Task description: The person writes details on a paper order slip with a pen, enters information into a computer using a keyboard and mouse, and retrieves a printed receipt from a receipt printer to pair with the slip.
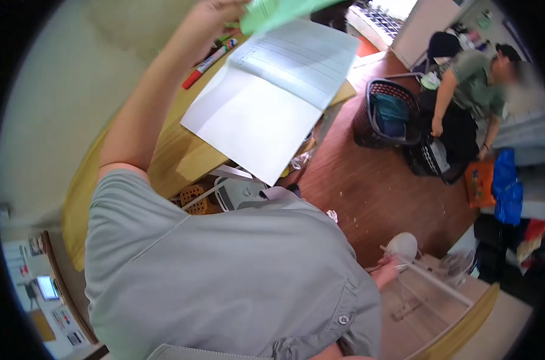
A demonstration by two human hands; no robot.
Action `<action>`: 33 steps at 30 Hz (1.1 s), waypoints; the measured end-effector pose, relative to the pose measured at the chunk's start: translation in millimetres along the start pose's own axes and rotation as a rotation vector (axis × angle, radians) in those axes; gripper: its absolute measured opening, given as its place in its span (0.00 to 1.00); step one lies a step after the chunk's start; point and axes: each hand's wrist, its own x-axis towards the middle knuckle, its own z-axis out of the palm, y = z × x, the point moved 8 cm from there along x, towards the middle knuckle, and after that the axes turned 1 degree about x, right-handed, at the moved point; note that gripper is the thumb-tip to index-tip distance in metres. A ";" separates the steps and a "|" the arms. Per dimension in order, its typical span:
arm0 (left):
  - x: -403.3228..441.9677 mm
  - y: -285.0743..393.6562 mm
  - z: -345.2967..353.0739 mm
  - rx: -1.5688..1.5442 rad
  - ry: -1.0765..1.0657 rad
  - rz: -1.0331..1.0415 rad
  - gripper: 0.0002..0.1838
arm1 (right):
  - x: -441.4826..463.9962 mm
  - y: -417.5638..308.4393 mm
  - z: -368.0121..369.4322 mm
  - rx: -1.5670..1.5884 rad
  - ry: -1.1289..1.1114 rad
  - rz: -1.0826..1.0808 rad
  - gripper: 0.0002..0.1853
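Note:
At the top edge my left hand [219, 11] is closed at the end of a light green sheet or cover [278, 13]; that part is blurred and partly cut off. Just under it lies an open booklet [257, 114], with ruled lines on its far page and a blank near page. A marker with a red end [207, 66] rests on the wooden tabletop [179, 157] beside the booklet. Past my grey shirt, what looks like my right hand [386, 271] shows beside a clear plastic panel [425, 282]. Its fingers are too unclear to read.
Across the brown floor [344, 198], a co-worker [470, 84] bends over a dark basket [431, 159]. Another basket [392, 120] holds cloth. Orange [480, 185] and blue bags [508, 192] stand to the right. A round white object [402, 246] is near the plastic panel.

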 end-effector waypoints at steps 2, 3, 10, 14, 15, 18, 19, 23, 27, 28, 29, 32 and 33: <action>-38.6 -5.9 27.6 0.207 0.000 -0.113 0.23 | 9.9 -90.4 89.9 0.285 -0.130 0.023 0.16; -46.0 -24.2 31.0 0.296 -0.075 -0.176 0.24 | 3.7 -134.6 124.7 0.259 -0.234 -0.078 0.24; -96.3 -41.0 39.5 0.122 0.049 -0.428 0.21 | -138.7 -285.9 355.4 0.220 -1.297 -0.451 0.47; -121.1 -30.6 56.8 -0.275 0.335 -0.366 0.24 | -231.0 -310.3 426.9 0.417 -2.137 -0.032 0.46; -125.3 -26.0 69.6 -0.345 0.339 -0.348 0.31 | -255.8 -317.3 432.8 0.588 -2.205 0.225 0.45; -140.8 -10.0 122.1 -0.441 0.474 -0.302 0.37 | -304.1 -315.1 465.7 0.744 -2.320 0.651 0.41; -143.1 -9.1 142.6 -0.489 0.416 -0.386 0.38 | -317.6 -303.9 482.0 0.588 -2.196 0.599 0.40; -141.7 7.8 198.8 -0.633 0.179 -0.415 0.35 | -329.2 -240.0 547.3 0.072 -2.073 0.347 0.21; -137.2 22.8 178.0 0.068 0.148 -0.268 0.19 | -314.6 -215.7 572.8 -0.054 -2.218 0.455 0.09; -135.1 31.7 162.7 0.591 0.293 -0.192 0.16 | -315.1 -212.9 575.1 -0.073 -2.322 0.515 0.10; -129.6 28.5 161.7 0.796 0.339 -0.045 0.20 | -311.1 -206.8 582.1 -0.093 -2.301 0.542 0.12; -125.6 12.9 180.4 1.006 0.266 -0.016 0.26 | -326.8 -236.0 575.6 0.007 -2.283 0.478 0.16; -129.6 -0.3 182.6 1.007 0.213 -0.041 0.31 | -329.9 -256.8 578.3 0.069 -2.218 0.315 0.20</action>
